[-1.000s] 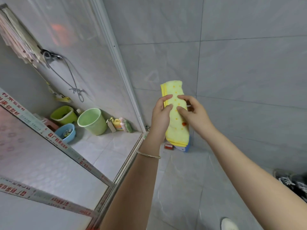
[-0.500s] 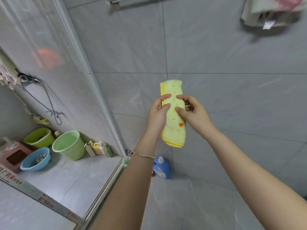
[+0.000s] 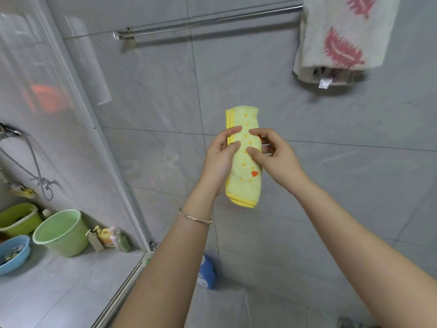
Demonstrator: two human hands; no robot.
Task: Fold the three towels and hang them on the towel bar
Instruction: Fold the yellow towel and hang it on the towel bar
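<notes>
The yellow towel (image 3: 244, 166) at the centre is soft, matt cloth with a nubbly pile and a flatter stitched hem. The white towel (image 3: 340, 36) at the upper right is fuzzy matt cloth. Along the top, the towel bar (image 3: 208, 21) is polished, shiny metal. The wall tiles (image 3: 354, 185) look smooth and faintly glossy. At the lower left, the green bucket (image 3: 61, 233) and blue basin (image 3: 14, 254) are smooth plastic. The bracelet (image 3: 195, 217) is thin bright metal.

Your one head-worn camera looks forward and down from close by at the tiled wall (image 3: 153, 114) below the towel bar (image 3: 208, 21).
</notes>
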